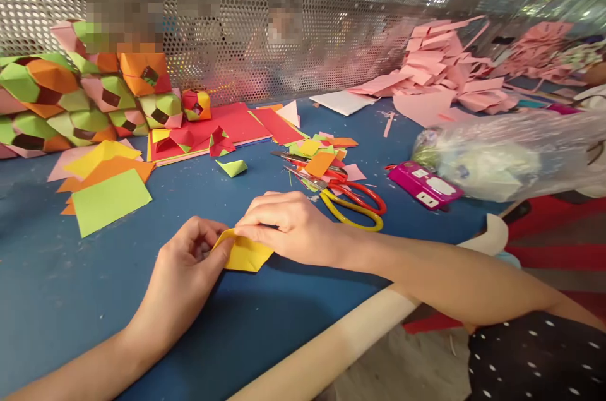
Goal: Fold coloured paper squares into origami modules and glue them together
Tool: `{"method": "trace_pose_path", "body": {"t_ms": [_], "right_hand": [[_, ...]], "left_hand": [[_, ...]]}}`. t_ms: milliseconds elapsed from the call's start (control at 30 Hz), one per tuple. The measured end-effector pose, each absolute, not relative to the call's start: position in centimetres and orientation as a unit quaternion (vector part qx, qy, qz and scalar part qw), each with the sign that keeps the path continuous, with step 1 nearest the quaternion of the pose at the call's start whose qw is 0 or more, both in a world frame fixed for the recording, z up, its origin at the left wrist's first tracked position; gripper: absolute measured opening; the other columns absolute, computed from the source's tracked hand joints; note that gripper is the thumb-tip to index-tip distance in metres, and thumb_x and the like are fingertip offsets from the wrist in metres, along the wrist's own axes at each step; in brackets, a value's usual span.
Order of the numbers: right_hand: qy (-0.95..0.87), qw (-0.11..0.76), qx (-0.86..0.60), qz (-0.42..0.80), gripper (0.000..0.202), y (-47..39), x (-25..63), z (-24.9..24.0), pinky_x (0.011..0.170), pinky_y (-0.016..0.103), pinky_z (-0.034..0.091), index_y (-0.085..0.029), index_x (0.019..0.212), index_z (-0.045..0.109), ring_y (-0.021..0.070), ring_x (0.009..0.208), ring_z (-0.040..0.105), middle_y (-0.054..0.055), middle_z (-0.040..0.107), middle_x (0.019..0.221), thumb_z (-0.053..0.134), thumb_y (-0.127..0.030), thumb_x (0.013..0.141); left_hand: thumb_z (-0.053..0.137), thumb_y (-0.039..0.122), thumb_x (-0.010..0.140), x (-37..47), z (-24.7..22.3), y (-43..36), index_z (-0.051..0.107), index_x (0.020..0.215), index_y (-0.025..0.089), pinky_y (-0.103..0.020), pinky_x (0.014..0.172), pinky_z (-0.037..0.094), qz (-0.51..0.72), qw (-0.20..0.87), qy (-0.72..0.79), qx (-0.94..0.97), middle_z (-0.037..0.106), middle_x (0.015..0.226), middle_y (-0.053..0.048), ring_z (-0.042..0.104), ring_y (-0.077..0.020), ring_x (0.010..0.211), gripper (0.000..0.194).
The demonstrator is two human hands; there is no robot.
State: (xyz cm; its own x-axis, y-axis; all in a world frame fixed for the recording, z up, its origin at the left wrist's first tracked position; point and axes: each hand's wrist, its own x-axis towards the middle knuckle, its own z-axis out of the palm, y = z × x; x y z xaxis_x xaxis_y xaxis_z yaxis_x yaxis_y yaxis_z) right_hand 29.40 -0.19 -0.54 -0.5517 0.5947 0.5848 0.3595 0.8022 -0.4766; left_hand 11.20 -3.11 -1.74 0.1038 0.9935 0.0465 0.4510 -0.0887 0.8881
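A folded piece of yellow paper [249,254] is held just over the blue table, near its front edge. My left hand [194,262] pinches its left corner between thumb and fingers. From the right, my right hand [288,224] grips the upper edge, thumb in front and fingers behind, which hides part of the paper. Just beyond my right hand lie scissors with red and yellow handles [353,202], on top of small paper scraps [320,163]. A small folded green piece [231,167] rests farther back.
Folded paper balls [40,91] are stacked at the back left. In front of them lie loose sheets, a green one [112,200] uppermost. Red sheets [227,126] lie mid-table. Pink paper strips [438,57], a magenta power socket [425,185] and a plastic bag [516,151] are right, beside a perforated metal screen [227,72].
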Motion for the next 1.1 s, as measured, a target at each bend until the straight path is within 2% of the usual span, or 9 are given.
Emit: {"method": "trace_pose_path", "body": {"t_ms": [133, 233, 333, 433, 567, 733, 900, 1100], "right_hand": [[-0.867, 0.381, -0.276, 0.162, 0.015, -0.3, 29.4, -0.4, 0.069, 0.026, 0.047, -0.013, 0.079, 0.066, 0.0119, 0.069, 0.06, 0.004, 0.067, 0.074, 0.053, -0.016, 0.086], [-0.837, 0.398, -0.319, 0.198, 0.015, -0.4, 29.4, -0.2, 0.073, 0.026, 0.049, -0.013, 0.088, 0.064, 0.0129, 0.078, 0.061, 0.006, 0.066, 0.085, 0.053, -0.023, 0.087], [-0.822, 0.378, -0.363, 0.223, 0.027, -0.4, 29.3, -0.4, 0.071, 0.026, 0.05, -0.012, 0.102, 0.058, 0.0143, 0.078, 0.061, 0.008, 0.064, 0.09, 0.058, -0.031, 0.082], [-0.819, 0.362, -0.392, 0.212, 0.029, -0.5, 29.0, -1.0, 0.072, 0.026, 0.05, -0.017, 0.107, 0.053, 0.0148, 0.079, 0.062, 0.006, 0.065, 0.093, 0.059, -0.023, 0.079], [-0.802, 0.382, -0.407, 0.213, 0.025, -0.7, 28.6, -1.5, 0.065, 0.022, 0.048, -0.019, 0.102, 0.051, 0.0118, 0.071, 0.06, 0.001, 0.063, 0.084, 0.054, -0.012, 0.078], [-0.808, 0.406, -0.372, 0.213, 0.015, -0.9, 28.4, -1.6, 0.065, 0.022, 0.046, -0.019, 0.091, 0.049, 0.0105, 0.069, 0.054, -0.001, 0.057, 0.079, 0.056, -0.014, 0.078], [-0.822, 0.422, -0.312, 0.221, 0.007, -0.8, 28.5, -1.7, 0.07, 0.025, 0.045, -0.019, 0.087, 0.052, 0.0118, 0.074, 0.053, 0.001, 0.054, 0.081, 0.054, -0.014, 0.082], [-0.832, 0.439, -0.261, 0.218, 0.018, -0.7, 28.7, -1.7, 0.068, 0.025, 0.046, -0.019, 0.082, 0.054, 0.0123, 0.076, 0.055, 0.003, 0.054, 0.082, 0.048, -0.002, 0.078]], "left_hand": [[0.059, 0.034, 0.077, 11.4, -1.6, -3.1, 0.056, 0.083, 0.021, -0.017, 0.048, 0.036, 0.338, 0.396, 0.559, 0.645, 0.058, 0.066, 0.005, 0.049, -0.0099, 0.057, 0.014], [0.057, 0.033, 0.078, 11.2, -1.7, -2.9, 0.057, 0.083, 0.02, -0.018, 0.05, 0.037, 0.345, 0.388, 0.574, 0.634, 0.058, 0.067, 0.004, 0.049, -0.0103, 0.059, 0.014], [0.058, 0.031, 0.077, 11.0, -1.8, -2.6, 0.055, 0.083, 0.02, -0.018, 0.051, 0.039, 0.37, 0.384, 0.6, 0.596, 0.058, 0.07, 0.003, 0.05, -0.0102, 0.06, 0.013], [0.058, 0.028, 0.076, 11.1, -2.0, -2.7, 0.049, 0.079, 0.02, -0.017, 0.05, 0.039, 0.397, 0.426, 0.583, 0.566, 0.056, 0.067, 0.005, 0.05, -0.0081, 0.057, 0.013], [0.058, 0.025, 0.076, 11.6, -1.8, -3.2, 0.045, 0.078, 0.02, -0.015, 0.044, 0.033, 0.373, 0.471, 0.555, 0.575, 0.047, 0.055, 0.009, 0.045, -0.0063, 0.049, 0.015], [0.058, 0.028, 0.078, 11.9, -1.3, -3.4, 0.049, 0.076, 0.018, -0.015, 0.05, 0.037, 0.36, 0.479, 0.537, 0.594, 0.05, 0.064, 0.007, 0.047, -0.0067, 0.057, 0.014], [0.057, 0.029, 0.078, 11.7, -1.4, -3.2, 0.05, 0.072, 0.017, -0.016, 0.049, 0.035, 0.342, 0.487, 0.538, 0.597, 0.048, 0.061, 0.006, 0.043, -0.0071, 0.056, 0.015], [0.055, 0.031, 0.08, 11.5, -1.4, -3.2, 0.058, 0.081, 0.017, -0.019, 0.057, 0.041, 0.346, 0.509, 0.518, 0.594, 0.057, 0.071, 0.002, 0.051, -0.0111, 0.066, 0.014]]}}
